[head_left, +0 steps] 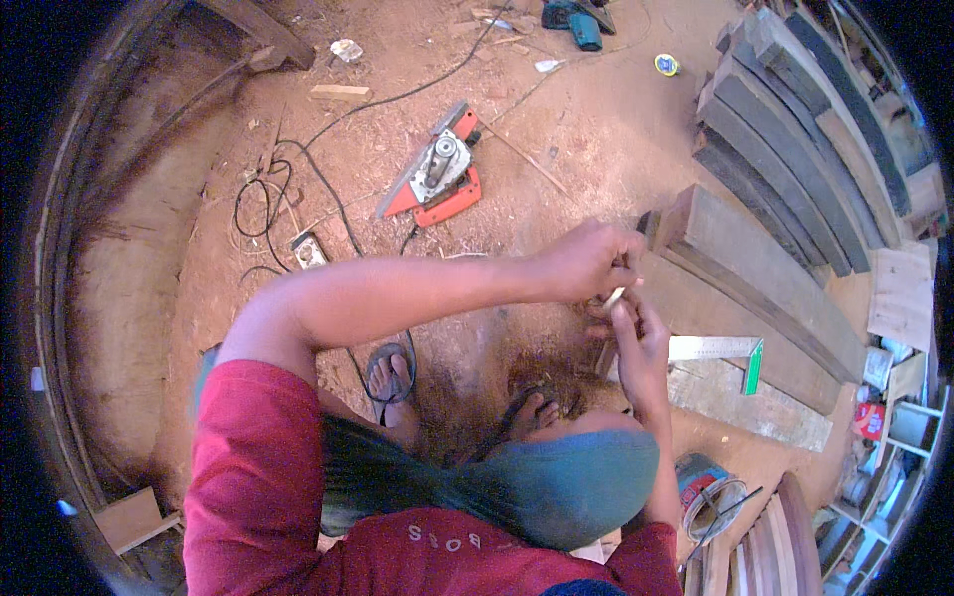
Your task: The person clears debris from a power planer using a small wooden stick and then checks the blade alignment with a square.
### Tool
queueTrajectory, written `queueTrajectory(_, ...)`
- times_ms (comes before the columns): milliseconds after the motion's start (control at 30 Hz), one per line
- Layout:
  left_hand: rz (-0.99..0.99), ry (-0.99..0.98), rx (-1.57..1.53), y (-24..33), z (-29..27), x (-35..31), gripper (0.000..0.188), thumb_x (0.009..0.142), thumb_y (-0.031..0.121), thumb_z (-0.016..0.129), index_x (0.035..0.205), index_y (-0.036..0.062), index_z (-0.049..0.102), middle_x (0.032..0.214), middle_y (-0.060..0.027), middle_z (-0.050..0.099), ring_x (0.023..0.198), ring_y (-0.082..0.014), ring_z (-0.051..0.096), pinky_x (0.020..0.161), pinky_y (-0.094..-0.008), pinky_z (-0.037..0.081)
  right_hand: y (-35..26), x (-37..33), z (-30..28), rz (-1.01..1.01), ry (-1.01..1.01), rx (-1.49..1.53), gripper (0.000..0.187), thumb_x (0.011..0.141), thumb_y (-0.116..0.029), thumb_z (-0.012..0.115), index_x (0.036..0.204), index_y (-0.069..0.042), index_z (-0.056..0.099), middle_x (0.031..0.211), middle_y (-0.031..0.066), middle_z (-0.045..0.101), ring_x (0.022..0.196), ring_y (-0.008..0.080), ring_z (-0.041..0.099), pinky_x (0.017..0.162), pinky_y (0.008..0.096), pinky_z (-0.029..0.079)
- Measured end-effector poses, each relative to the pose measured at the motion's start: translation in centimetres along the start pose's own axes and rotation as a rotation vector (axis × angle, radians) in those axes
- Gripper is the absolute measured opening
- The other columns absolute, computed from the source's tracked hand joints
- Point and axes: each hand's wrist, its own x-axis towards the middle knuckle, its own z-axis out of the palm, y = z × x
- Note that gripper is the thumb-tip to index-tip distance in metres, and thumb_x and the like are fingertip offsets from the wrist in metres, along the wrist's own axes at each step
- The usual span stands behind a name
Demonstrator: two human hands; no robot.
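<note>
Both hands meet over the end of the dark wood beams, right of the middle. My left hand (594, 260) is closed, its fingertips pinched together at the top of a small pale piece (615, 296). Just below it, my right hand (639, 338) has thumb and fingers closed around the same piece. Only a short whitish part of it shows between the fingers, so its kind cannot be made out. Nearest to my right hand lies a try square (711, 348) with a silver blade and green handle, resting on the boards.
An orange-and-grey electric planer (437, 169) lies upturned on the shaving-strewn floor. A power strip (308, 250) and black cords are left of it. Thick beams (765, 258) and curved timbers (785, 149) stand at right. A bucket (708, 492) is near my right knee.
</note>
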Motion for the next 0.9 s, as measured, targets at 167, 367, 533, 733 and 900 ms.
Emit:
queueTrajectory(167,-0.186,-0.161,0.045,-1.4,-5.0,1.7,0.017,0.082,0.018,0.075,0.085,0.0024,0.069,0.077,-0.0182,0.070,0.074,-0.0327,0.071,0.069,-0.0420,0.055,0.2,5.3,2.4,0.258,-0.058,0.260,0.030,0.100,-0.011,0.060,0.126,0.004,0.058,0.102,0.0114,0.070,0.083,0.0190,0.070,0.072,0.0303,0.059)
queueTrajectory(367,-0.169,-0.291,0.188,-9.0,-5.2,-0.8,0.020,0.085,0.023,0.074,0.087,0.0031,0.070,0.081,-0.0178,0.070,0.078,-0.0354,0.070,0.072,-0.0435,0.054,3.8,8.0,6.5,0.332,-0.094,0.244,0.016,0.099,-0.009,0.061,0.108,0.003,0.064,0.097,0.0124,0.070,0.084,0.0232,0.073,0.070,0.0351,0.061)
queueTrajectory(533,-0.152,-0.108,0.321,-15.2,-9.4,1.5,0.032,0.086,0.028,0.074,0.107,0.0043,0.069,0.099,-0.0183,0.068,0.093,-0.0381,0.065,0.085,-0.0453,0.052,7.2,9.6,5.3,0.356,-0.151,0.159,0.014,0.100,-0.010,0.058,0.104,0.003,0.063,0.094,0.0136,0.070,0.083,0.0235,0.073,0.069,0.0344,0.061)
queueTrajectory(733,-0.541,0.223,0.607,-29.9,-25.2,1.7,0.069,0.074,0.043,0.083,0.123,-0.0001,0.063,0.120,-0.0208,0.065,0.109,-0.0351,0.063,0.093,-0.0449,0.050,5.3,11.7,2.7,0.356,-0.046,0.043,0.011,0.101,-0.011,0.053,0.107,-0.002,0.054,0.092,0.0120,0.067,0.080,0.0234,0.072,0.065,0.0332,0.061)
queueTrajectory(900,-0.947,-0.149,-0.131,-31.8,-26.9,0.3,0.071,0.071,0.040,0.086,0.125,0.0007,0.062,0.111,-0.0110,0.070,0.103,-0.0209,0.065,0.091,-0.0358,0.051,4.6,14.8,2.2,0.178,-0.230,-0.314,0.013,0.103,-0.014,0.052,0.109,-0.003,0.053,0.091,0.0088,0.067,0.075,0.0161,0.069,0.062,0.0294,0.058)
